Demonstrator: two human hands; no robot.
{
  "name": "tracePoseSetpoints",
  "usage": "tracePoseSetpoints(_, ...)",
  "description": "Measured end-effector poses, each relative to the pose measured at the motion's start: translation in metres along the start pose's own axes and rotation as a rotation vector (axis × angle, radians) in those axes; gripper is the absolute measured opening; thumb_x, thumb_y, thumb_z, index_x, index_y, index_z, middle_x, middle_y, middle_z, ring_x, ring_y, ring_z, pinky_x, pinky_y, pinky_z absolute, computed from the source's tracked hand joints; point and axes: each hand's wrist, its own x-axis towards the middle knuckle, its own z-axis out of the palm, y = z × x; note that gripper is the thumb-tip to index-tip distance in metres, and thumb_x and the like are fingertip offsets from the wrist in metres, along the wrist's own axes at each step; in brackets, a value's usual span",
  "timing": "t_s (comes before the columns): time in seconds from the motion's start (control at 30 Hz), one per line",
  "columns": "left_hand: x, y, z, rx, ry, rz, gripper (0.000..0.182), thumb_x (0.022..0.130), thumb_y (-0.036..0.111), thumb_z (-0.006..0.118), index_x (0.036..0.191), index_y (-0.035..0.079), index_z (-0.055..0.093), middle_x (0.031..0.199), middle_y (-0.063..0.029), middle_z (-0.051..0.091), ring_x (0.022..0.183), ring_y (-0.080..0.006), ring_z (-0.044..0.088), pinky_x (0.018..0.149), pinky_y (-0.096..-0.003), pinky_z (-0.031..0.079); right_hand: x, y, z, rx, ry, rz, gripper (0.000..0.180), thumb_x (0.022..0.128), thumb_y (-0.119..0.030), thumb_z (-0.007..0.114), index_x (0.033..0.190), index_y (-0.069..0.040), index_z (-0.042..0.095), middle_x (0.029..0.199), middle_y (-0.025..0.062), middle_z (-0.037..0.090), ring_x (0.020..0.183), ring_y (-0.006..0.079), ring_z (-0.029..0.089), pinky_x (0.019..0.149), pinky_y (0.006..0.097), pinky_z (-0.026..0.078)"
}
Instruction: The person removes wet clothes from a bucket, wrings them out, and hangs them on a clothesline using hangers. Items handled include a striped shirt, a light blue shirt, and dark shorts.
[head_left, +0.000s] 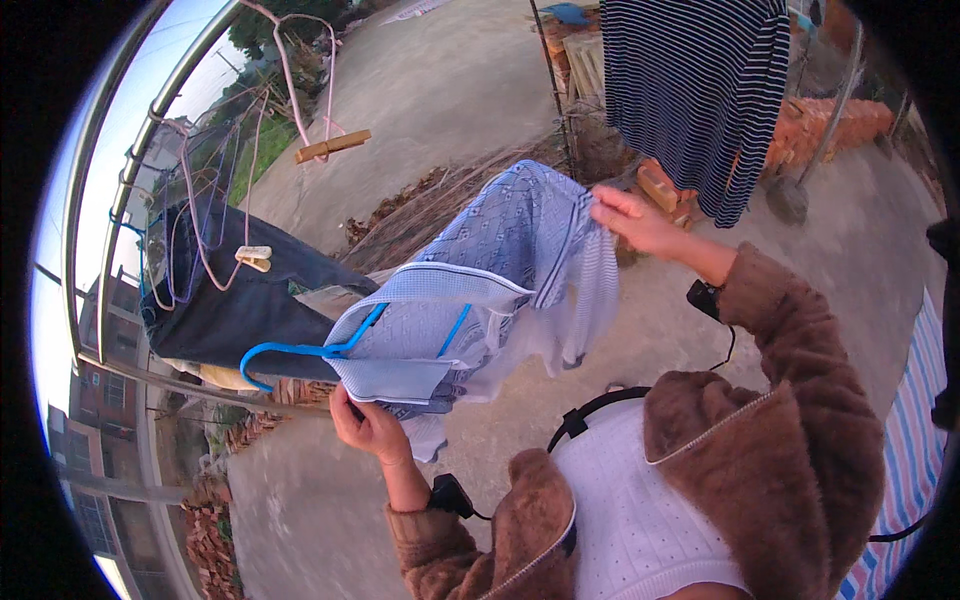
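Note:
A light blue patterned collared shirt (480, 217) is spread between my two hands, on a blue hanger (300, 349) whose hook sticks out at the collar, pointing left. My left hand (367, 427) pinches the shirt just below the collar, near the base of the hook. With my right hand (626, 217) I grip the shirt's far upper edge. Pale sheer cloth hangs down under the shirt. Part of the hanger's arms shows inside the collar opening; the rest is hidden by cloth.
Metal rails (139, 150) at the left carry pink wire hangers (191, 202), clothespins (334, 146) and dark trousers (240, 292). A striped top (690, 90) hangs upper right, by bricks (832, 131). A striped sheet (911, 420) lies at right.

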Motion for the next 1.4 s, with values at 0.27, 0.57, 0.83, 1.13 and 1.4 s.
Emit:
tracePoseSetpoints(0.27,-0.007,-0.009,-0.02,-0.102,0.073,-0.156,0.015,0.088,0.0,0.053,0.1,-0.007,0.058,0.091,-0.0101,0.062,0.081,-0.0174,0.057,0.075,-0.0298,0.046,0.022,-0.096,-0.007,0.156,0.179,-0.077,0.036,0.096,-0.034,0.05,0.107,-0.002,0.062,0.098,-0.0027,0.064,0.089,0.0035,0.056,0.08,0.02,0.045)
tracePoseSetpoints(0.57,-0.02,-0.01,-0.007,-0.289,0.057,-0.16,0.016,0.086,0.004,0.054,0.097,-0.006,0.059,0.091,-0.0057,0.061,0.083,-0.0144,0.054,0.077,-0.0277,0.044,0.044,-0.204,0.016,-0.176,0.101,-0.43,0.034,0.095,-0.033,0.052,0.094,-0.002,0.066,0.082,-0.0054,0.061,0.076,0.0,0.053,0.068,0.0172,0.044)
tracePoseSetpoints(0.83,-0.008,-0.002,0.006,-0.373,0.037,-0.105,0.019,0.078,0.005,0.059,0.093,-0.006,0.056,0.084,-0.0082,0.059,0.075,-0.0184,0.054,0.071,-0.0287,0.044,0.046,-0.204,0.022,-0.368,0.072,-0.316,0.039,0.095,-0.037,0.051,0.08,-0.002,0.063,0.074,-0.0081,0.056,0.071,-0.0003,0.049,0.065,0.0175,0.042)
tracePoseSetpoints(1.13,0.04,0.021,-0.005,-0.22,-0.114,0.1,0.018,0.071,0.003,0.063,0.086,-0.004,0.056,0.07,-0.0106,0.05,0.062,-0.0233,0.049,0.058,-0.0286,0.039,0.027,-0.179,0.0,-0.753,-0.114,0.043,0.031,0.097,-0.025,0.046,0.091,0.001,0.061,0.076,-0.0023,0.057,0.074,0.0059,0.051,0.069,0.023,0.043)
tracePoseSetpoints(1.4,0.052,0.071,0.023,-0.128,-0.382,0.258,0.019,0.071,-0.006,0.057,0.089,0.0,0.061,0.074,-0.0163,0.055,0.069,-0.0341,0.056,0.062,-0.0367,0.045,0.026,-0.166,0.059,-0.849,-0.245,-0.508,0.029,0.095,-0.028,0.048,0.097,-0.002,0.06,0.089,0.0121,0.059,0.087,0.0244,0.058,0.077,0.0325,0.045)
